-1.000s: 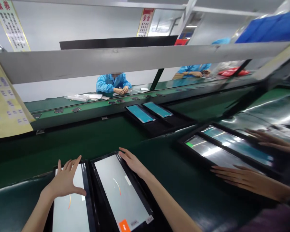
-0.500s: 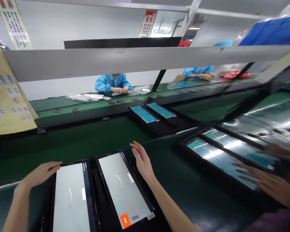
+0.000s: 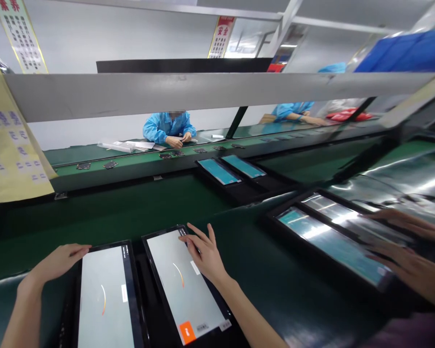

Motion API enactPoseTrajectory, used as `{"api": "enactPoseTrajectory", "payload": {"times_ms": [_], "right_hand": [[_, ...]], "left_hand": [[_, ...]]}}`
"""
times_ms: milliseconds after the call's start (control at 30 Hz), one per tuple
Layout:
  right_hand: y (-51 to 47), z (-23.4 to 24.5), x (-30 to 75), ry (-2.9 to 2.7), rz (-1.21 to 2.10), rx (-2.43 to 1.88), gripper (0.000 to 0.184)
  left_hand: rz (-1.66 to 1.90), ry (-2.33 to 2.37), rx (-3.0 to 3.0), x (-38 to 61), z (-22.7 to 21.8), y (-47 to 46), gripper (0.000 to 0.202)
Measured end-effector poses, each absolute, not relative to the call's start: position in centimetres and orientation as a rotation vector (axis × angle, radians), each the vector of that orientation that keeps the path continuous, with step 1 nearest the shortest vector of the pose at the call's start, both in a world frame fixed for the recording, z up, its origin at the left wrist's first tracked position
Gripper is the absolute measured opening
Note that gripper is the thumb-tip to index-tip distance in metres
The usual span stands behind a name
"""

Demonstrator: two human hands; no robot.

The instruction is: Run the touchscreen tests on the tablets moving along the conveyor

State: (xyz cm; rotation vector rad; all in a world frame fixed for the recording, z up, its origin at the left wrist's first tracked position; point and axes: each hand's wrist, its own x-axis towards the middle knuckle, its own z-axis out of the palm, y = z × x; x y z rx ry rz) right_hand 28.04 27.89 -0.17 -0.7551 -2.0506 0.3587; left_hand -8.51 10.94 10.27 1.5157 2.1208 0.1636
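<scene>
Two tablets with lit pale screens lie side by side in a black tray [image 3: 152,309]. Each screen shows a thin curved orange line. My left hand [image 3: 60,261] rests its fingertips on the far left corner of the left tablet [image 3: 105,285], fingers stretched out. Over the far right part of the right tablet [image 3: 181,270] is my right hand [image 3: 205,253], its fingers apart. One fingertip is on or just above the screen near the top edge; I cannot tell whether it touches. An orange box shows at this screen's near end.
On the right, a co-worker's hands [image 3: 416,261] are over another tray [image 3: 275,224] with two film-covered tablets. A further tray [image 3: 239,193] with two tablets lies beyond. Small dark parts [image 3: 110,165] line the far ledge. A grey beam [image 3: 203,92] crosses overhead.
My right hand has moved left from beside the right tablet to over its screen. My left hand stays at the left tablet's corner. The co-worker's hands have shifted over their tablets.
</scene>
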Motion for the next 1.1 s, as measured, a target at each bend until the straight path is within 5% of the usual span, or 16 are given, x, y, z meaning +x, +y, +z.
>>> {"api": "enactPoseTrajectory", "payload": {"times_ms": [333, 567, 1100], "right_hand": [[27.7, 0.1, 28.0, -2.000, 0.301, -0.769, 0.037], [26.1, 0.2, 26.8, -2.123, 0.432, -0.708, 0.021], [23.7, 0.3, 25.2, -2.466, 0.275, -0.578, 0.022]], "left_hand": [[0.128, 2.114, 1.480, -8.4, 10.4, 11.0, 0.070], [0.120, 2.115, 1.487, -8.4, 10.5, 11.2, 0.069], [0.108, 2.115, 1.461, -8.5, 10.4, 11.2, 0.071]]}}
